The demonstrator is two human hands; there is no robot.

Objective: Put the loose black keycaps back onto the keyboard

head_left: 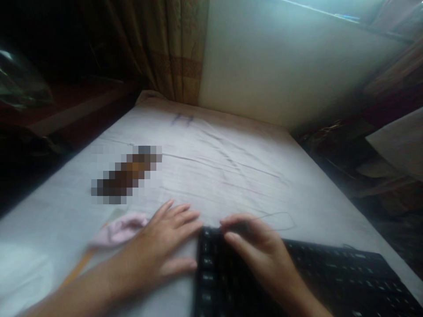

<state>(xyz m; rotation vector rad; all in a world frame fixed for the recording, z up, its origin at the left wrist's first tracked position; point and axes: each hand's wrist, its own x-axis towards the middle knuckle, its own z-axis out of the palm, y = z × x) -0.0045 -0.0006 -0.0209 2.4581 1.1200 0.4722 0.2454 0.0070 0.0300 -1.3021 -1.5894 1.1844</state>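
Observation:
A black keyboard (333, 273) lies on the white sheet, its left end near both hands. My left hand (172, 237) rests palm down with fingers spread, the fingertips touching or very near the keyboard's left edge. Above the keyboard's upper left keys, my right hand (254, 242) is closed in a pinch. A thin dark looped wire or thread (286, 213) comes out from behind its fingers; the pinched end is too small and blurred to see. A pale pink cloth (120, 229) lies beside my left wrist.
The white sheet (211, 176) covers a bed-like surface. A pixelated brown item (127, 174) lies on it at left, with an orange strip (77, 268) nearer me. A curtain (172, 53) and pale wall (251, 61) stand behind. Dark clutter lines the right side.

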